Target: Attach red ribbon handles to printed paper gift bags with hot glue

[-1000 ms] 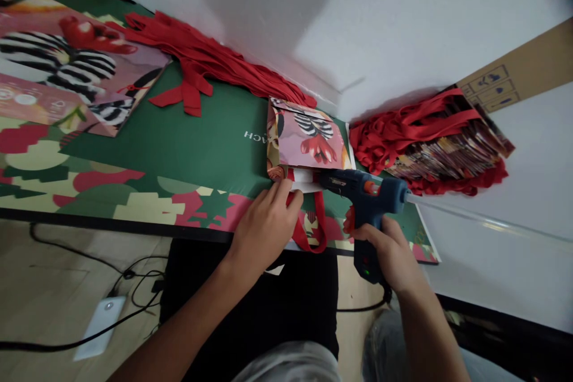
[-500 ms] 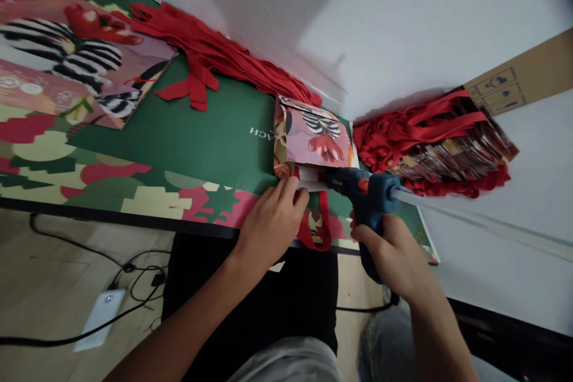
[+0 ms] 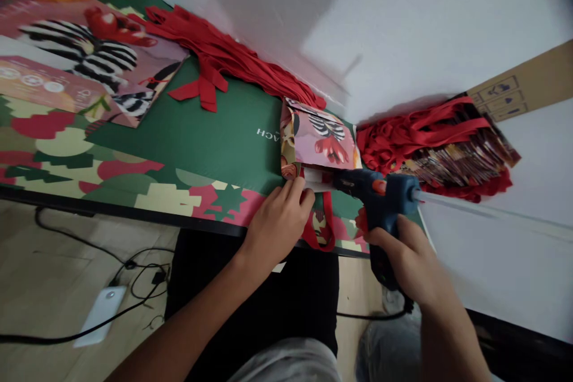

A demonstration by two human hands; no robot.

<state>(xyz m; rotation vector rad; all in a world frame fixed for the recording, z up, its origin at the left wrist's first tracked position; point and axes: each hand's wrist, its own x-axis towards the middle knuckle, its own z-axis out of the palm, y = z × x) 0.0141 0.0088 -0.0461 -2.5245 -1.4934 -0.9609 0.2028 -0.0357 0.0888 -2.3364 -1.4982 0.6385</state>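
A small printed paper bag (image 3: pixel 324 137) with a striped bow picture lies on the green board, its opening toward me. My left hand (image 3: pixel 282 215) pinches the near left corner of that opening, beside a white inner flap (image 3: pixel 317 180). From the opening a red ribbon loop (image 3: pixel 330 227) hangs toward the table edge. My right hand (image 3: pixel 412 256) grips a dark blue hot glue gun (image 3: pixel 380 203), a long clear glue stick (image 3: pixel 483 212) jutting from its back. The gun's nozzle is close to the flap; its tip is hard to make out.
Cut red ribbons (image 3: pixel 237 54) lie along the white wall. A row of stacked bags with red handles (image 3: pixel 447 143) stands at right. Larger printed sheets (image 3: pixel 89 54) cover the left. Below are cables (image 3: pixel 134 265) and a white power strip or box (image 3: pixel 101 316).
The glue gun has shifted slightly right relative to the bag, its nozzle drawn back a little. The left hand keeps its place on the bag. The whole view has moved slightly.
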